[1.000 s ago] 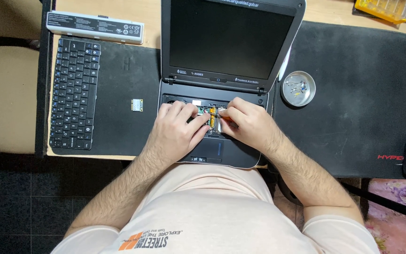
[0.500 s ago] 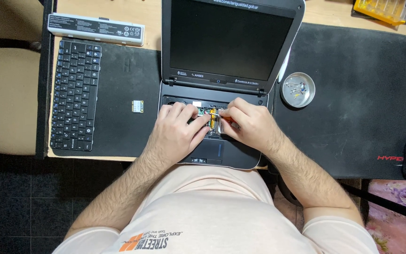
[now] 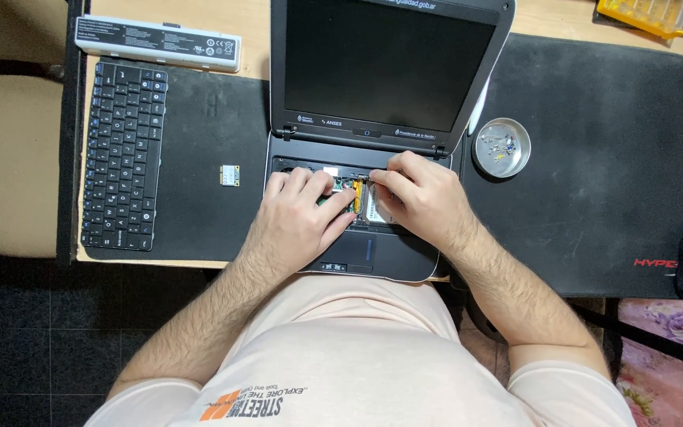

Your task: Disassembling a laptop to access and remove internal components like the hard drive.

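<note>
An open small laptop point(image 3: 389, 71) with its keyboard taken out sits on the black mat, its screen dark. Inside the open base I see green boards, an orange flat cable point(image 3: 356, 190) and a silver drive. My left hand point(image 3: 302, 217) rests over the left part of the open base, fingers curled on the parts there. My right hand point(image 3: 420, 198) lies over the right part, its fingertips pinching at something small beside the orange cable. What the fingers grip is hidden.
The removed black keyboard point(image 3: 122, 154) lies at the left on the mat point(image 3: 594, 158). A grey battery pack point(image 3: 157, 43) lies behind it. A small card point(image 3: 229, 175) sits left of the laptop. A round metal dish with screws point(image 3: 501, 147) stands at the right. A yellow case point(image 3: 646, 14) is far right.
Both hands stay over the open base; the fingers shift only slightly around the orange cable.
</note>
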